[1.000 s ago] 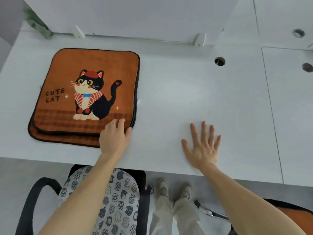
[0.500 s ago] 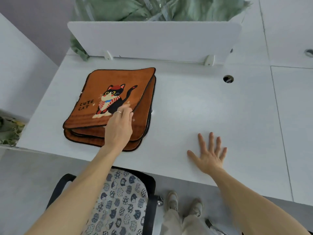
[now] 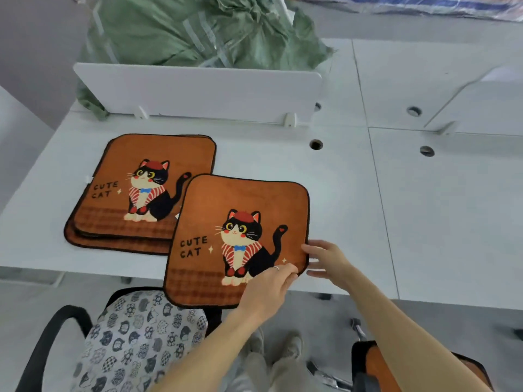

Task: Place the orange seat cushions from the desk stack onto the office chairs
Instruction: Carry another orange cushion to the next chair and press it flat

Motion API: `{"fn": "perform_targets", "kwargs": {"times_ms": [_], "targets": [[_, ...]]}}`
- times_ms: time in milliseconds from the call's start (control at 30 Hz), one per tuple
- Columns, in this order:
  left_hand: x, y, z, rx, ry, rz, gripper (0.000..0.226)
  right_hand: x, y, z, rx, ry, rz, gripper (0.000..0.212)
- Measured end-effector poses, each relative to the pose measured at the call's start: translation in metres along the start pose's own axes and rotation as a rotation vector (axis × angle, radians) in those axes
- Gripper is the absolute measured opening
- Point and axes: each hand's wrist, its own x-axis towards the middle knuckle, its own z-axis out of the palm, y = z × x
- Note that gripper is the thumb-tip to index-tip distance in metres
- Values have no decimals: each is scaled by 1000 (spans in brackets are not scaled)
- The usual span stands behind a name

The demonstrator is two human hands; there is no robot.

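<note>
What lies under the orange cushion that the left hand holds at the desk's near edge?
Under the held cushion I see a corner of the stack, the desk edge and the patterned chair. What lies directly beneath is covered.

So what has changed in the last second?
The left hand gripped the top cushion, lifted it off the stack and pulled it right, over the desk edge. The right hand left the desk and came to its right corner. The stack and the chair stayed put.
</note>
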Motion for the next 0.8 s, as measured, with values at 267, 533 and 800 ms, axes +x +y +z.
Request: {"fn": "perform_targets", "kwargs": {"times_ms": [267, 533, 800], "targets": [[-10, -65, 0, 243, 32, -352, 43, -17, 86, -23, -197, 294, 109, 29], [-24, -130, -42, -40, -9, -909, 76, -36, 123, -20, -104, 418, 223, 45], [-19, -117, -50, -206, -93, -864, 65, -51, 106, 5, -58, 495, 195, 57]]}}
